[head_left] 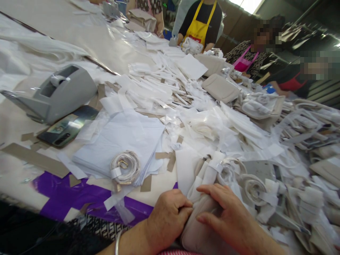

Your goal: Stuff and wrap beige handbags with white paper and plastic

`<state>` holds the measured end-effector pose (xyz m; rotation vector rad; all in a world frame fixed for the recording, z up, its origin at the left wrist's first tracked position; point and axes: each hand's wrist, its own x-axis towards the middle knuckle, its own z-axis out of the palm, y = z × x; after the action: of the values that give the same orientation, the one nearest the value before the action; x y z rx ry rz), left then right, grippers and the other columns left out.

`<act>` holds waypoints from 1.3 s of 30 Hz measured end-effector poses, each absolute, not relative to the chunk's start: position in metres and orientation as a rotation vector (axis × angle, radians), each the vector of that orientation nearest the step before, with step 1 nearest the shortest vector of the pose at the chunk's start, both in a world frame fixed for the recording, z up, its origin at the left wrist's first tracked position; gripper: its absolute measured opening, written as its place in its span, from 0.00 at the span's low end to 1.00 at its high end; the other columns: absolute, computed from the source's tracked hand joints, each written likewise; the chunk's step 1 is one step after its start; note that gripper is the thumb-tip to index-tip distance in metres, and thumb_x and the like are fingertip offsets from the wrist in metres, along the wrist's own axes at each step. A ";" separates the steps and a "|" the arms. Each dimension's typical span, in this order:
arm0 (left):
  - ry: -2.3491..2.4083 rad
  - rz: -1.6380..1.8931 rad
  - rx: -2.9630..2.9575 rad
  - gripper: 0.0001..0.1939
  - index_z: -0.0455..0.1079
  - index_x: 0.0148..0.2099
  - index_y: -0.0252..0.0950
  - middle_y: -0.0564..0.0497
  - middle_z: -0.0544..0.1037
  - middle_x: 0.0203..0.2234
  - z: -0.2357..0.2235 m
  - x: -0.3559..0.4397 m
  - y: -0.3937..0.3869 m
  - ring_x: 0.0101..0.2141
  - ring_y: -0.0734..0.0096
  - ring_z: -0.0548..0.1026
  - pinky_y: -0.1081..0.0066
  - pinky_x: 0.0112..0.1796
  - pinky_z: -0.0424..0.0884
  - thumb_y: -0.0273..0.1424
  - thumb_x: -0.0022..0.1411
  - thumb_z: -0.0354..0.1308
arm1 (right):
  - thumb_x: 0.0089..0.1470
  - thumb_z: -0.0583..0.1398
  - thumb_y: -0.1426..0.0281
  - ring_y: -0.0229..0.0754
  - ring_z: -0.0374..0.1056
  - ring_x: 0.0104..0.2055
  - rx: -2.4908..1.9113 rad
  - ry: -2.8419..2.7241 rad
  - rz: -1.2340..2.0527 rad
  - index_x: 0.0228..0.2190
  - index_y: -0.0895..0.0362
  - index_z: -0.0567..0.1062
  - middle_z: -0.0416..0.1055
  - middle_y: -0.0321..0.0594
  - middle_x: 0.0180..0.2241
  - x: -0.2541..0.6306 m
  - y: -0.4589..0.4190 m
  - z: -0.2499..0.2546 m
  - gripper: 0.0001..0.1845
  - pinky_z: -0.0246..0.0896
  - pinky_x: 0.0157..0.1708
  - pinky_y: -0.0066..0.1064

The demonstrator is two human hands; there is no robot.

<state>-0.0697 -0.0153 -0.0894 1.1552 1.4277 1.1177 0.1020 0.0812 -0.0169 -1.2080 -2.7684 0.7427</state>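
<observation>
Head: left hand (171, 214) grips, right hand (228, 214) spans a smooth, round-cornered pouch (195, 233).

My left forearm (132, 237) slants up and rightward from the bottom edge of my feed, ending in my left hand (170, 212) with its back toward the camera. I have those fingers (183, 202) curled under into a loose fist, the thumb pressed against the bent index finger. My right forearm (265, 241) slants the opposite way, up and leftward from the lower right. I hold the right hand (225, 207) looser, palm down, its index finger stretched toward the left and its thumb (208, 220) spread below, leaving a wide gap between them. My two hands face each other, close but apart.
</observation>
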 end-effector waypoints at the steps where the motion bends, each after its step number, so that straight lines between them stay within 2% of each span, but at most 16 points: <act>1: 1.437 1.124 1.137 0.09 0.79 0.30 0.37 0.52 0.78 0.25 -0.089 -0.069 -0.015 0.31 0.72 0.75 0.72 0.36 0.66 0.19 0.56 0.60 | 0.41 0.69 0.74 0.52 0.73 0.47 -1.224 -2.741 0.739 0.49 0.49 0.77 0.79 0.40 0.44 0.103 0.080 -0.018 0.29 0.71 0.47 0.46; 6: 1.408 1.066 1.137 0.08 0.79 0.31 0.37 0.53 0.80 0.27 -0.084 -0.079 -0.012 0.31 0.72 0.75 0.73 0.36 0.67 0.20 0.53 0.60 | 0.43 0.65 0.72 0.51 0.74 0.48 -1.375 -2.584 0.788 0.47 0.50 0.79 0.79 0.40 0.45 0.103 0.075 -0.023 0.25 0.73 0.47 0.44; 10: 1.436 0.870 1.190 0.10 0.79 0.36 0.39 0.53 0.82 0.29 -0.070 -0.102 -0.001 0.32 0.70 0.77 0.71 0.36 0.67 0.23 0.57 0.57 | 0.43 0.64 0.71 0.50 0.75 0.45 -1.421 -2.518 0.829 0.44 0.51 0.80 0.80 0.39 0.42 0.100 0.074 -0.023 0.22 0.74 0.44 0.42; 13: 1.773 0.697 1.257 0.11 0.77 0.36 0.38 0.48 0.82 0.31 -0.061 -0.111 0.015 0.35 0.63 0.78 0.66 0.37 0.68 0.26 0.63 0.52 | 0.43 0.64 0.71 0.49 0.75 0.44 -1.357 -2.517 0.805 0.41 0.51 0.80 0.80 0.38 0.40 0.101 0.074 -0.024 0.20 0.74 0.43 0.42; 16: 1.923 0.497 1.340 0.09 0.75 0.35 0.34 0.42 0.81 0.32 -0.059 -0.105 0.031 0.36 0.58 0.78 0.64 0.37 0.68 0.29 0.64 0.54 | 0.43 0.64 0.71 0.47 0.75 0.41 -1.252 -2.527 0.746 0.40 0.51 0.80 0.80 0.37 0.38 0.103 0.073 -0.025 0.18 0.74 0.41 0.39; 20: 1.975 0.534 1.279 0.08 0.73 0.41 0.32 0.41 0.80 0.34 -0.065 -0.088 0.041 0.38 0.56 0.79 0.64 0.40 0.69 0.31 0.61 0.59 | 0.44 0.65 0.72 0.45 0.76 0.39 -1.084 -2.567 0.663 0.40 0.50 0.79 0.80 0.34 0.36 0.104 0.074 -0.024 0.18 0.74 0.38 0.35; 23: 1.986 0.542 1.271 0.08 0.73 0.41 0.33 0.42 0.80 0.36 -0.068 -0.079 0.044 0.39 0.56 0.78 0.63 0.40 0.70 0.32 0.60 0.61 | 0.45 0.65 0.72 0.44 0.76 0.36 -0.958 -2.588 0.602 0.39 0.50 0.78 0.80 0.34 0.34 0.103 0.075 -0.022 0.16 0.73 0.36 0.35; 30: 1.998 0.541 1.307 0.11 0.75 0.39 0.34 0.41 0.80 0.39 -0.072 -0.068 0.062 0.41 0.55 0.79 0.63 0.42 0.71 0.37 0.64 0.58 | 0.48 0.64 0.72 0.42 0.76 0.31 -0.726 -2.591 0.570 0.39 0.52 0.75 0.79 0.33 0.31 0.102 0.081 -0.021 0.13 0.72 0.33 0.31; 39: 1.990 0.350 1.392 0.16 0.77 0.42 0.32 0.34 0.82 0.38 -0.061 -0.075 0.076 0.41 0.45 0.81 0.57 0.40 0.76 0.39 0.62 0.58 | 0.48 0.65 0.72 0.42 0.75 0.32 -0.694 -2.673 0.619 0.41 0.51 0.75 0.78 0.33 0.31 0.109 0.086 -0.030 0.15 0.71 0.35 0.31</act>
<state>-0.0746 0.0760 -0.0610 1.3916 1.9904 0.3502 0.1091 0.0864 -0.0301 -0.6936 -2.6728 0.6190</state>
